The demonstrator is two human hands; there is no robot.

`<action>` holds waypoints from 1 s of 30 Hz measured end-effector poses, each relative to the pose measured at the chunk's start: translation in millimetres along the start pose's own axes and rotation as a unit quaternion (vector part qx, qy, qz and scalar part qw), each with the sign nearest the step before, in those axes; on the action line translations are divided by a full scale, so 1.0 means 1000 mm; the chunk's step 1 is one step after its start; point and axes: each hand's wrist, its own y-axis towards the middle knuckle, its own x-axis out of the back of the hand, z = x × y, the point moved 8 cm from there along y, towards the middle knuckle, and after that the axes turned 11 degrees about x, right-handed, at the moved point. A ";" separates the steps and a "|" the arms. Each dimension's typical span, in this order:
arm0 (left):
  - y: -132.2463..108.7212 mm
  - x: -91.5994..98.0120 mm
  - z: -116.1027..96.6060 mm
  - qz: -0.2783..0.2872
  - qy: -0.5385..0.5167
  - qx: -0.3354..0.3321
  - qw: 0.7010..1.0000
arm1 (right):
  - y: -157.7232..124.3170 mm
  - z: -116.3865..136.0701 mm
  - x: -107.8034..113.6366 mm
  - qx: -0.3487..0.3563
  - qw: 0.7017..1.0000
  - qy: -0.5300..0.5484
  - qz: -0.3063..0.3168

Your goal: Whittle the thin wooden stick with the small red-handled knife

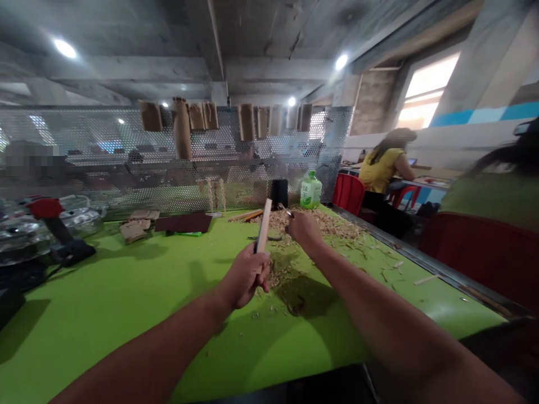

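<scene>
My left hand (248, 275) is closed around the lower end of a pale wooden strip (264, 224), which points up and slightly away from me. A dark edge runs along the strip's left side just above my fingers. To the right and farther off, my right hand (305, 229) is closed on a small tool with a shiny metal tip (289, 214); my fingers hide most of it, so its kind is unclear. The tool and the strip are apart. Wood shavings (332, 221) lie heaped around and beyond my right hand, and more are scattered below.
On the green table (138, 292), a green-tinted bottle (310, 191) stands at the back beside a black upright object (279, 193). A dark brown sheet (183, 223) lies back left. Perforated metal panels (236, 168) close the rear. People sit to the right, near a red chair (348, 192).
</scene>
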 end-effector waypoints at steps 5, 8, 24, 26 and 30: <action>0.019 0.034 -0.004 -0.066 -0.018 -0.021 0.997 | -0.021 0.052 -0.012 0.096 0.995 0.018 0.029; 0.024 0.041 -0.005 -0.074 -0.006 -0.032 0.997 | -0.031 0.069 -0.018 0.149 0.987 0.014 0.057; 0.015 0.030 -0.011 -0.125 0.061 -0.032 0.990 | -0.050 0.100 -0.022 0.234 0.962 -0.087 0.107; 0.011 0.026 -0.013 -0.124 0.063 -0.029 0.990 | -0.048 0.097 -0.022 0.238 0.962 -0.090 0.100; 0.007 0.024 -0.015 -0.144 0.079 -0.010 0.986 | -0.046 0.098 -0.023 0.248 0.962 -0.087 0.080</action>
